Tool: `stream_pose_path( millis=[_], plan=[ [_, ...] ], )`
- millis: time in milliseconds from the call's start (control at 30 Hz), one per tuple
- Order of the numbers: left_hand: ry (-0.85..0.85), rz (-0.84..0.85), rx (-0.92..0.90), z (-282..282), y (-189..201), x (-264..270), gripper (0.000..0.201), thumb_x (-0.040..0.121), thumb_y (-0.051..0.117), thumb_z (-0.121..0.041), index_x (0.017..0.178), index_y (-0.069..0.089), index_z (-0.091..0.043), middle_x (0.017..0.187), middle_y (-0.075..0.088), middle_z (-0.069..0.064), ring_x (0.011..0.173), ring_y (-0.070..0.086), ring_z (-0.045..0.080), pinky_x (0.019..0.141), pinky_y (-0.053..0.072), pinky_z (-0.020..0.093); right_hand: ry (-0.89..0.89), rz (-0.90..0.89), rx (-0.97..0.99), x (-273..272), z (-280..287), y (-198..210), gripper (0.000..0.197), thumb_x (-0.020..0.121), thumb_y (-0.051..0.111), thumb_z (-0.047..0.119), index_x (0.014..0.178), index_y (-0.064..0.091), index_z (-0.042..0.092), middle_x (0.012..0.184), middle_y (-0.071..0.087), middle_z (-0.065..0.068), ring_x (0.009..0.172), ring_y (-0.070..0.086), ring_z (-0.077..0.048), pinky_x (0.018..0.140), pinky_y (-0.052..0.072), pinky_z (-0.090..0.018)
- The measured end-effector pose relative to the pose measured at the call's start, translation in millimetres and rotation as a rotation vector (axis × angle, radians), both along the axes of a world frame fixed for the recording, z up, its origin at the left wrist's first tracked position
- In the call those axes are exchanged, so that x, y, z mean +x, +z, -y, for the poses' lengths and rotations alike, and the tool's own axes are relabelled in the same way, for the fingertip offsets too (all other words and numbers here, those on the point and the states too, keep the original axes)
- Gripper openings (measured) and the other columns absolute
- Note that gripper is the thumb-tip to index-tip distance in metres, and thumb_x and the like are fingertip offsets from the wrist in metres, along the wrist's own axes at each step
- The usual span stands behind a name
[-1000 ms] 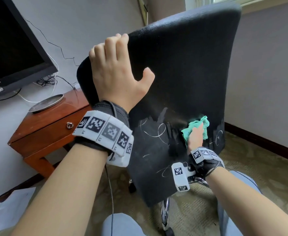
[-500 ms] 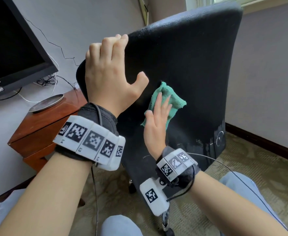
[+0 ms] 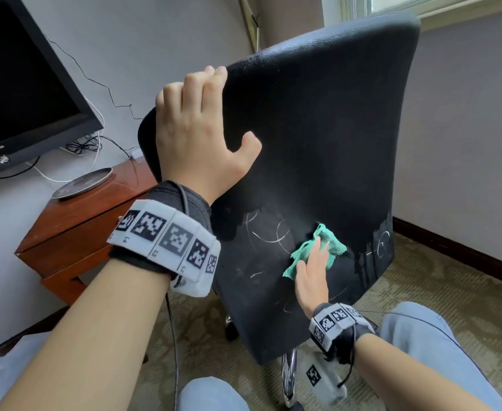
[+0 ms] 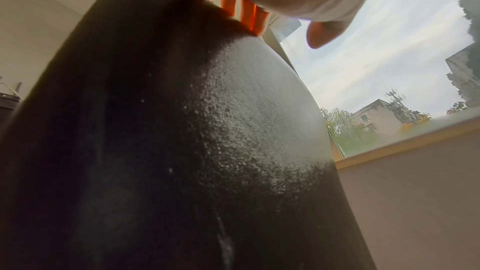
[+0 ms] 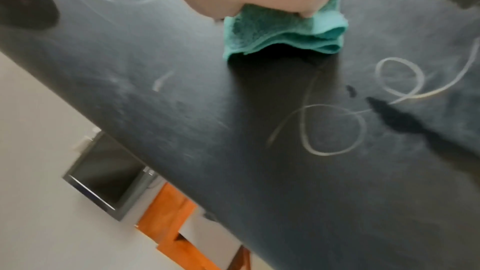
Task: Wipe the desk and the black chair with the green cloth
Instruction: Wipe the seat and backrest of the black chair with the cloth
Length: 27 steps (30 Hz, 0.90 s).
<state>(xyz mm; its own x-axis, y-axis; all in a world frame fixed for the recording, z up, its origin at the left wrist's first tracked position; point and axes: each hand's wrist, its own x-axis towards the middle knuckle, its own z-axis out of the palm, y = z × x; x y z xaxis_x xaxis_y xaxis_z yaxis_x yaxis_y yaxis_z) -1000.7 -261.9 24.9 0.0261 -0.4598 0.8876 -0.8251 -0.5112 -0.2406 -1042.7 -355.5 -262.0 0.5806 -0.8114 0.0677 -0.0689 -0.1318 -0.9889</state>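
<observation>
- Black chair (image 3: 318,137): fills centre and right of the head view, its back turned toward me. Upper back looks dark and clean; lower band carries pale looping scribbles, plus streaks near the lower right edge.
- Tabletop (image 3: 95,200): the reddish wooden desk at middle left, behind the chair. A flat round dish (image 3: 82,183) sits on it; dark monitor (image 3: 21,84) in the upper left. Nothing here shows me whether it has been wiped.
- My left hand (image 3: 196,137): upper centre of the head view, fingers hooked over the chair's top edge, thumb spread on the rear face. It grips the chair and steadies it.
- My right hand (image 3: 312,274): lower centre right, fingers laid nearly straight, pressing the green cloth (image 3: 318,250) flat against the lower back of the chair. Not pinching it.
- Green cloth: bunched and folded under the fingers, just right of the largest scribble; in the right wrist view the folded edge hangs free below the palm.
- Risks, my judgement:
  - Cloth is held by pressure alone; ease off mid-stroke and it could slide out and drop to the carpet (image 3: 451,292).
  - Chair seems to stand on a swivel post; a hard sideways push could turn it if the left grip slackens.
  - Bunched cloth covers little surface, so loops at left and marks at the far right edge could be skipped.
  - Wet-looking streaks suggest smearing rather than lifting.
</observation>
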Motion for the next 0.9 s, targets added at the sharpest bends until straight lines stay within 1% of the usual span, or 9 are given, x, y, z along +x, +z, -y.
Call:
stream_pose_path(
  millis=[100,200,333,500,533,600,700,800,900],
  plan=[
    [0.023,-0.014,0.009,0.9,-0.7,-2.0,0.068,0.075,0.046,-0.045,0.130,0.051,-0.005,0.125,0.055,0.014,0.107,0.045,0.033,0.096,0.035,0.042,-0.041,0.069,0.041,5.5,-6.0,29.5,0.064,0.099,0.029,0.008,0.150,-0.006,0.022,0.157,-0.018,0.003,0.145,-0.015,-0.017,0.112,-0.004,-0.024],
    [0.043,0.010,0.011,0.7,-2.0,-0.6,0.069,0.074,0.046,-0.045,0.131,0.050,-0.005,0.125,0.055,0.014,0.106,0.043,0.032,0.096,0.034,0.041,-0.043,0.134,-0.066,6.4,-7.9,72.6,0.063,0.099,0.028,0.006,0.150,-0.006,0.017,0.157,-0.020,0.000,0.144,-0.019,-0.021,0.109,-0.006,-0.022],
    [0.054,0.037,0.008,1.4,-2.8,2.3,0.070,0.072,0.048,-0.045,0.130,0.051,-0.005,0.124,0.055,0.015,0.105,0.042,0.031,0.095,0.036,0.043,-0.045,0.374,-0.096,3.9,1.7,143.3,0.062,0.099,0.029,0.008,0.151,0.000,0.025,0.157,-0.017,0.007,0.143,-0.020,-0.015,0.103,-0.007,-0.014],
    [0.048,0.050,0.011,0.5,-2.8,2.2,0.071,0.072,0.050,-0.045,0.129,0.051,-0.003,0.123,0.056,0.016,0.104,0.033,0.025,0.094,0.040,0.044,-0.056,0.447,-0.484,5.4,19.6,179.4,0.061,0.098,0.033,0.008,0.151,0.008,0.023,0.156,-0.013,0.009,0.143,-0.018,-0.017,0.098,-0.011,0.003],
    [0.051,0.047,0.017,0.0,-2.3,2.3,0.071,0.072,0.050,-0.045,0.130,0.051,-0.003,0.124,0.056,0.016,0.104,0.032,0.024,0.094,0.040,0.045,-0.058,0.410,-0.570,6.6,21.1,173.3,0.062,0.097,0.035,0.009,0.150,0.008,0.025,0.154,-0.013,0.011,0.143,-0.019,-0.019,0.104,-0.010,-0.003],
    [0.066,0.043,0.027,-0.5,-2.7,2.2,0.071,0.072,0.050,-0.045,0.130,0.051,-0.003,0.124,0.056,0.016,0.104,0.031,0.024,0.094,0.041,0.045,-0.054,0.296,-0.757,9.0,23.5,148.7,0.063,0.093,0.038,0.011,0.149,0.013,0.027,0.153,-0.011,0.011,0.143,-0.016,-0.022,0.114,-0.003,-0.026],
    [0.097,0.037,0.031,2.5,-1.0,-0.2,0.071,0.072,0.049,-0.046,0.128,0.051,-0.004,0.122,0.057,0.015,0.104,0.034,0.026,0.093,0.040,0.044,0.030,0.089,-1.080,9.9,25.7,96.8,0.061,0.086,0.040,0.017,0.146,0.028,0.019,0.157,0.009,-0.001,0.143,-0.001,-0.030,0.112,0.012,-0.047],
    [0.115,0.010,0.064,1.6,2.9,-2.7,0.069,0.073,0.046,-0.045,0.128,0.052,-0.004,0.121,0.057,0.015,0.104,0.047,0.033,0.094,0.039,0.043,0.110,-0.050,-1.210,4.0,26.8,67.3,0.059,0.085,0.039,0.022,0.143,0.030,0.018,0.152,0.021,-0.006,0.141,0.009,-0.032,0.109,0.020,-0.051],
    [0.110,0.028,0.126,-6.6,7.4,-0.8,0.068,0.074,0.045,-0.041,0.131,0.049,-0.005,0.126,0.055,0.014,0.107,0.047,0.033,0.096,0.035,0.041,0.130,-0.091,-1.247,-3.1,30.2,72.0,0.058,0.087,0.038,0.024,0.144,0.030,0.019,0.152,0.030,-0.006,0.141,0.012,-0.028,0.108,0.021,-0.048]
  ],
)
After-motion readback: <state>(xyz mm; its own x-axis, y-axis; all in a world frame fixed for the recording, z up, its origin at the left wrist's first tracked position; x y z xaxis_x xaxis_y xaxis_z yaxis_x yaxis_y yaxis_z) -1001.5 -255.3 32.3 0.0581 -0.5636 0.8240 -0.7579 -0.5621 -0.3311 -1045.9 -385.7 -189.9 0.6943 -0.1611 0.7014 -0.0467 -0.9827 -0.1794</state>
